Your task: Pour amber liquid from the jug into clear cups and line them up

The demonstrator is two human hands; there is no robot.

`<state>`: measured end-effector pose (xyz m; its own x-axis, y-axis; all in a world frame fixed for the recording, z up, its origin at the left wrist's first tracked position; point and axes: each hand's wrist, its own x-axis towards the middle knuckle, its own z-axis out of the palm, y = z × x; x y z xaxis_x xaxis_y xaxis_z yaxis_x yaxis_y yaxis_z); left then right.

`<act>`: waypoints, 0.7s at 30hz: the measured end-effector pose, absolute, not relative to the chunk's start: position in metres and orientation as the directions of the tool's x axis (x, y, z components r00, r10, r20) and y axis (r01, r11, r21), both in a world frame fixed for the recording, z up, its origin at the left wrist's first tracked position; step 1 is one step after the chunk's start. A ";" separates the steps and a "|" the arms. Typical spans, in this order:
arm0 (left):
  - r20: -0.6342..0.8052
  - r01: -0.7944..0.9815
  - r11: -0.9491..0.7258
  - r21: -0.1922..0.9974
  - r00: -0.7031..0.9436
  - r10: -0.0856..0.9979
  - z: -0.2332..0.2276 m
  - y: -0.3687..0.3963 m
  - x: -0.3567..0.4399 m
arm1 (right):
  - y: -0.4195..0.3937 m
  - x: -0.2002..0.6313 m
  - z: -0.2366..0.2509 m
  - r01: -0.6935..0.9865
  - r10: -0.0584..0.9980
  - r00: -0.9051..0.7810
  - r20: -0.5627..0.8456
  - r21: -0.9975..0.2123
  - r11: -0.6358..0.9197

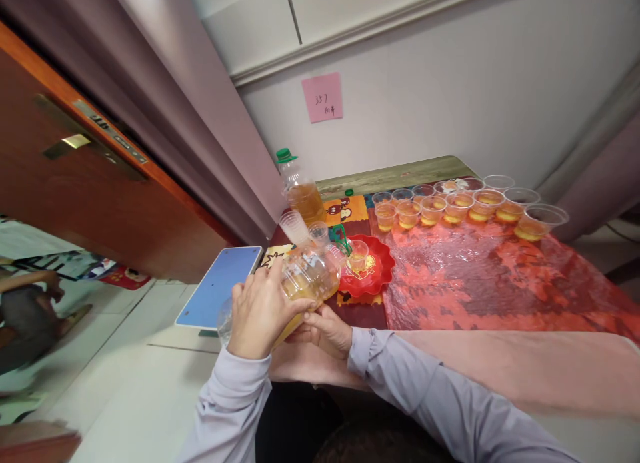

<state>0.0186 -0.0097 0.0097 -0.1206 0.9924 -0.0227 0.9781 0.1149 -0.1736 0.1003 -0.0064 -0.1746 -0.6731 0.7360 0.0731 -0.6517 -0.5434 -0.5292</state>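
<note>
A clear plastic bottle [307, 276] with yellow liquid lies tilted in my two hands, its neck pointing right. My left hand [263, 309] is wrapped over its upper side. From below, my right hand [325, 329] supports it, with the thumb against the bottle. A green carry ring [341, 239] is by the bottle's neck. The neck points to a clear plastic cup [358, 256] on a scalloped red plate [386, 269]; I cannot tell whether liquid is flowing. Just behind the bottle are a stack of clear cups [294, 228] and another clear cup [319, 233].
Two rows of clear cups [459, 209], several with amber liquid, stand toward the back right of the red-covered table [450, 283]. An upright green-capped bottle [306, 199] and a loose green cap [349, 192] are at the back. A blue board [217, 283] lies left. Someone's arm [30, 279] shows far left.
</note>
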 end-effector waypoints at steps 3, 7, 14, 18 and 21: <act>-0.024 0.975 0.123 -0.183 -0.130 0.991 0.009 -0.009 0.018 | -0.006 0.101 -0.175 -0.646 0.734 -0.674 0.077 -0.543 -0.536; -0.027 0.974 0.124 -0.191 -0.131 0.991 0.010 -0.009 0.020 | -0.006 0.100 -0.177 -0.639 0.729 -0.680 0.075 -0.549 -0.539; -0.037 0.974 0.136 -0.180 -0.145 0.989 0.015 -0.009 0.026 | -0.006 0.101 -0.177 -0.641 0.731 -0.678 0.076 -0.547 -0.538; -0.041 0.971 0.137 -0.195 -0.148 0.988 0.014 -0.009 0.026 | -0.005 0.102 -0.177 -0.639 0.730 -0.678 0.083 -0.558 -0.530; -0.045 0.971 0.139 -0.194 -0.150 0.988 0.015 -0.010 0.026 | -0.005 0.102 -0.177 -0.635 0.727 -0.682 0.083 -0.559 -0.532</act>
<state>0.0260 -0.0096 0.0145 -0.1500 0.9877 -0.0447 0.9712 0.1387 -0.1937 0.1019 -0.0052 -0.1769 -0.6819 0.7267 0.0828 -0.6353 -0.5324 -0.5594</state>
